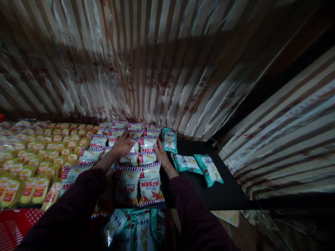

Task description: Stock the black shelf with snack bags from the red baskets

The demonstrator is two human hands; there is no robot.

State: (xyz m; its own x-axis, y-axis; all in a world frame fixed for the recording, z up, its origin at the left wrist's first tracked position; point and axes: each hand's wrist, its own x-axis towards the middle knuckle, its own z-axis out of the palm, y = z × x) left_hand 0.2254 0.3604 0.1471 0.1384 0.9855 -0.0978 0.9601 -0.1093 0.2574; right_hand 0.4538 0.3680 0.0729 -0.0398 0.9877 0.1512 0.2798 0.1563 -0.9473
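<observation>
Rows of white snack bags point(150, 183) with red lettering and striped edges stand on a black shelf point(193, 188). My left hand point(123, 143) lies over the bags in the middle rows, its fingers spread. Along the right side of the block of bags is my right hand point(161, 153), fingers stretched forward and touching the end bag; nothing shows in its grasp. One green-edged bag point(169, 140) stands beyond my right hand. Two more, a green-and-white bag point(187, 164) and a tilted one point(208, 169), lie to its right.
Yellow packaged cakes point(39, 167) fill the shelf's left side. A red basket point(18, 223) is at the lower left. More green bags point(142, 226) sit below the shelf's front edge. Striped plastic sheeting point(162, 69) hangs behind, with more at the right.
</observation>
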